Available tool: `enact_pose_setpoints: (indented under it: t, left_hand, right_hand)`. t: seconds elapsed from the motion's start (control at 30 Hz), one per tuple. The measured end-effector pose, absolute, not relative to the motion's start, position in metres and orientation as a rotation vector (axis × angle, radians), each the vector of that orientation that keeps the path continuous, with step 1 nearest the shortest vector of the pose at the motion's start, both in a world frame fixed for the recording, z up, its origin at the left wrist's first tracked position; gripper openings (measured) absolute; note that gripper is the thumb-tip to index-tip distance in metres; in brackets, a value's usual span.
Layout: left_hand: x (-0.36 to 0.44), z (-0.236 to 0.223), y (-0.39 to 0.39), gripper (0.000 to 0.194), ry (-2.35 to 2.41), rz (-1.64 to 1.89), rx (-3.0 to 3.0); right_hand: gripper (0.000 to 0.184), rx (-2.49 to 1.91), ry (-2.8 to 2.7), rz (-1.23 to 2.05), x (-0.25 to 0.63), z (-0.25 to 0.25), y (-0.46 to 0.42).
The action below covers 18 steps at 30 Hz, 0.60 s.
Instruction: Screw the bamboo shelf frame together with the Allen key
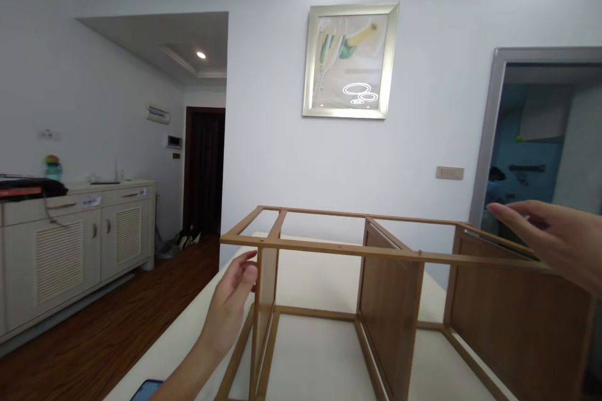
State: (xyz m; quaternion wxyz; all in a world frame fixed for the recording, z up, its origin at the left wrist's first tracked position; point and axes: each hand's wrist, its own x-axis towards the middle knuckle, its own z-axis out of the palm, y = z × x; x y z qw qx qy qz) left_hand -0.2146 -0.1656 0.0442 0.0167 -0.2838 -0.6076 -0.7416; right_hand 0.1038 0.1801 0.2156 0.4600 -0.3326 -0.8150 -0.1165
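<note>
A brown wooden shelf frame (320,246) lies on its side on a white table, its board panels standing upright between the long rails. At its left end my left hand (237,285) has its curled fingers and thumb against the end upright; some fingertips are hidden there. My right hand (559,235) hovers above the frame's right end, near the rightmost panel (512,319). Its thumb and fingers stretch out to the left with a gap between them and nothing held.
The white table (188,338) carries a phone (147,390) beside my left forearm. A white cabinet (70,263) holding a bottle (53,168) stands at the left over wooden floor. A framed picture (350,62) hangs on the wall; a person (493,185) shows through the right doorway.
</note>
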Motion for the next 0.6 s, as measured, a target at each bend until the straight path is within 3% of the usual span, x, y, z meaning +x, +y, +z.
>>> enact_pose_setpoints:
  t: [0.17,0.3,0.47,0.6]
  left_hand:
    - [-0.208,0.036,-0.151,0.046,-1.898,-2.1,-0.828]
    - [-0.203,0.044,-0.152,0.033,-1.59,-1.672,-0.678]
    - [-0.205,0.073,-0.15,0.037,-1.448,-1.015,-0.75]
    - [-0.215,0.077,-0.138,0.029,-1.537,-0.868,-0.809]
  right_hand:
    - [0.05,-0.355,-2.25,0.183,0.037,0.197,0.094]
    - [0.043,-0.116,-2.415,0.445,-0.011,0.2,0.053]
    - [0.034,0.099,-2.561,0.64,-0.066,0.209,0.021]
    - [0.023,0.257,-2.588,0.868,-0.113,0.213,0.003]
